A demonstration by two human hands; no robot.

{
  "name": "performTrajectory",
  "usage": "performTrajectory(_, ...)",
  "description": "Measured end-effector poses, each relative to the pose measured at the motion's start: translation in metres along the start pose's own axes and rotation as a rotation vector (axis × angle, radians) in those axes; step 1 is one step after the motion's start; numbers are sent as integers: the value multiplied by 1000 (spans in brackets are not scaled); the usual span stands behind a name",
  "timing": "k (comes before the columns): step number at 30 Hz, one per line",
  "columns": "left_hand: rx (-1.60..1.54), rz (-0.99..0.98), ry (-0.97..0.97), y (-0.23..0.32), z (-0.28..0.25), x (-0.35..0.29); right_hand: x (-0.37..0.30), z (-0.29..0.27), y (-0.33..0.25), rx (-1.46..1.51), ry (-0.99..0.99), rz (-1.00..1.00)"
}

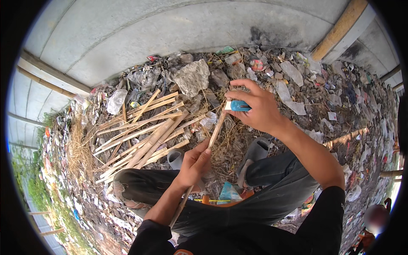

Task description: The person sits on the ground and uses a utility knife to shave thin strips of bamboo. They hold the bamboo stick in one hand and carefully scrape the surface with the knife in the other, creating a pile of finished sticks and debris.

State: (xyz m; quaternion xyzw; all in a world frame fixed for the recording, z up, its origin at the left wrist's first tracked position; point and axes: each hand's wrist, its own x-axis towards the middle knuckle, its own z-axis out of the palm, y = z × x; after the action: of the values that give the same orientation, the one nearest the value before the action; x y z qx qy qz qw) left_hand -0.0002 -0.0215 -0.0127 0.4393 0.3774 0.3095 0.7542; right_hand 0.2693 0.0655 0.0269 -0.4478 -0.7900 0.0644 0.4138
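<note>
My left hand (pixel 195 165) is wrapped round a long, thin wooden strip (pixel 218 130), which slants from beside my left forearm up to my right hand. My right hand (pixel 258 105) grips a small blue object with a pale, flat end (pixel 239 106); its kind is unclear. That pale end meets the strip's upper tip. My thumb and part of the blue object's body are hidden behind the hand. Left of my left hand lies a loose heap of split wooden strips (pixel 146 140), with several wider pieces on top.
Litter and dry straw (pixel 78 144) cover the ground. A large grey rock (pixel 192 77) lies ahead, before a concrete wall (pixel 170 34). A bamboo pole (pixel 340 29) leans at the right. Between my feet in grey clogs (pixel 256 151) is something orange and blue. Another person (pixel 374 223) is at the lower right.
</note>
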Motion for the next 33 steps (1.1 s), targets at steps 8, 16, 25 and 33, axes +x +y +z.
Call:
performTrajectory(8,138,-13,22,4,2,6,6,3,13,30,-29,57)
performTrajectory(16,-138,-15,-56,7,-6,8,17,-14,13,259,-123,611)
performTrajectory(25,-189,-63,-107,12,1,10,6,-2,0,358,-165,494)
performTrajectory(33,-142,-69,-107,2,0,15,3,1,4,135,-98,213)
